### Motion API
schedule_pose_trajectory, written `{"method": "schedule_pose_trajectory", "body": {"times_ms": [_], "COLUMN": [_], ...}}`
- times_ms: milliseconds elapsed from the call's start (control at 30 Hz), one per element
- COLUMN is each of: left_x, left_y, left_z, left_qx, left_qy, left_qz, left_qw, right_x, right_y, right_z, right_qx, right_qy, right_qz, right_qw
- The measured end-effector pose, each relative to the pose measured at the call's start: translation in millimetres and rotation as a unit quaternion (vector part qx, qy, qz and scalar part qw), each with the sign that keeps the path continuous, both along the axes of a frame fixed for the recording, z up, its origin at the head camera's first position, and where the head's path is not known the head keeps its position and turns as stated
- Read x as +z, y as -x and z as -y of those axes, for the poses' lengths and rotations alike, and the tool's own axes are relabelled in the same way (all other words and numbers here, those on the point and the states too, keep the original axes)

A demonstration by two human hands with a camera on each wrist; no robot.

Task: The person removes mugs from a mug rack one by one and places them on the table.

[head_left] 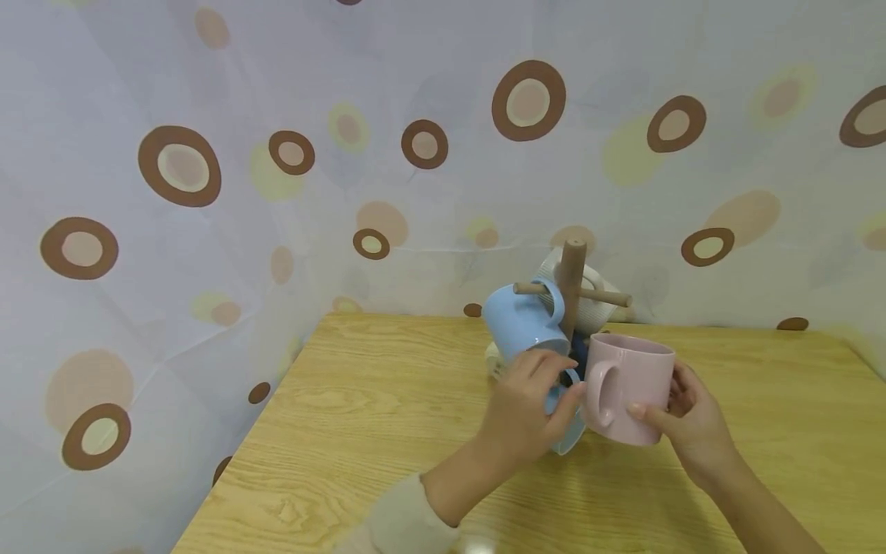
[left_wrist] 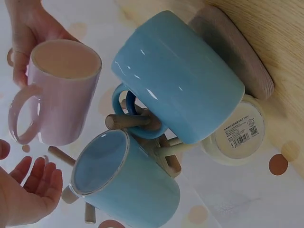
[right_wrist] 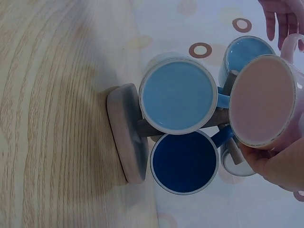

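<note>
My right hand [head_left: 699, 442] grips a pink mug [head_left: 633, 392] from its right side, thumb on the near wall. The mug's handle points left, toward my left hand [head_left: 519, 408]. That hand's fingers are spread and loosely bent beside the handle, holding nothing, as the left wrist view shows. Behind both hands stands a wooden mug tree [head_left: 572, 285]. A light blue mug [head_left: 515, 319] hangs from its upper left peg, and another light blue mug [left_wrist: 178, 78] hangs lower. A dark blue mug [right_wrist: 185, 164] hangs beside the lower light blue one.
A white ribbed mug [head_left: 594, 317] hangs at the back of the tree, and a cream mug [left_wrist: 237, 133] with a printed base hangs low. The tree's thick base [right_wrist: 127, 133] rests on the wood-grain table [head_left: 388, 385]. Patterned sheeting [head_left: 443, 208] rises behind the table.
</note>
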State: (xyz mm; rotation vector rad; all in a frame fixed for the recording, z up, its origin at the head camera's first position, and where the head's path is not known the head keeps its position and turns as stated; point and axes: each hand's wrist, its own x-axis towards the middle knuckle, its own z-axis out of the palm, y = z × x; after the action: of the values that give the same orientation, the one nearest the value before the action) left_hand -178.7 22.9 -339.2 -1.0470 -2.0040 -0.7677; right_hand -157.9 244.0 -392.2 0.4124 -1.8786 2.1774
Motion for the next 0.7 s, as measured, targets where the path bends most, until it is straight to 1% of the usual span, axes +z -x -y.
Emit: {"method": "schedule_pose_trajectory", "body": {"times_ms": [33, 100, 133, 167, 233, 300, 400, 467, 500, 533, 600, 667, 700], "left_x": [-0.5, -1.8, -2.6, -3.1, -3.8, -4.9, -5.4, -4.3, -3.1, -1.3, 2.7, 6.7, 8.5], "left_y": [-1.7, -4.9, -6.5, -8.3, -11.4, -13.1, -14.7, -15.0, -15.0, -15.3, -15.2, -14.7, -14.3], "left_z": [-1.2, -3.6, -4.9, -6.1, -8.5, -10.5, -12.4, -13.5, -14.1, -14.6, -16.1, -17.6, -18.3], "left_qx": [-0.011, -0.036, -0.048, -0.062, -0.085, -0.095, -0.111, -0.124, -0.131, -0.138, -0.154, -0.175, -0.185], "left_qy": [-0.005, -0.019, -0.026, -0.034, -0.047, -0.054, -0.070, -0.094, -0.109, -0.124, -0.158, -0.194, -0.210], "left_qz": [0.022, 0.072, 0.101, 0.133, 0.198, 0.249, 0.327, 0.376, 0.403, 0.430, 0.483, 0.534, 0.560], "left_qw": [0.9997, 0.9966, 0.9934, 0.9886, 0.9755, 0.9622, 0.9358, 0.9135, 0.8994, 0.8836, 0.8476, 0.8042, 0.7799], "right_x": [0.4, 0.9, 0.9, 0.6, -0.2, -1.3, -2.5, -2.8, -2.8, -2.7, -2.4, -1.8, -1.5], "right_y": [0.0, -0.2, -0.4, -0.8, -1.7, -2.9, -4.6, -4.8, -4.9, -4.9, -4.6, -4.2, -4.1], "right_z": [0, 1, 2, 3, 4, 5, 5, 5, 5, 5, 5, 5, 6], "right_qx": [-0.001, -0.003, -0.004, -0.007, -0.013, -0.017, -0.020, -0.019, -0.020, -0.021, -0.022, -0.023, -0.023], "right_qy": [-0.002, -0.004, -0.005, -0.008, -0.015, -0.022, -0.032, -0.034, -0.035, -0.036, -0.037, -0.037, -0.040], "right_qz": [-0.001, -0.004, -0.005, -0.006, -0.008, -0.006, 0.002, 0.006, 0.006, 0.005, 0.000, -0.006, -0.009], "right_qw": [1.0000, 1.0000, 1.0000, 0.9999, 0.9998, 0.9996, 0.9993, 0.9992, 0.9992, 0.9991, 0.9991, 0.9990, 0.9989]}}
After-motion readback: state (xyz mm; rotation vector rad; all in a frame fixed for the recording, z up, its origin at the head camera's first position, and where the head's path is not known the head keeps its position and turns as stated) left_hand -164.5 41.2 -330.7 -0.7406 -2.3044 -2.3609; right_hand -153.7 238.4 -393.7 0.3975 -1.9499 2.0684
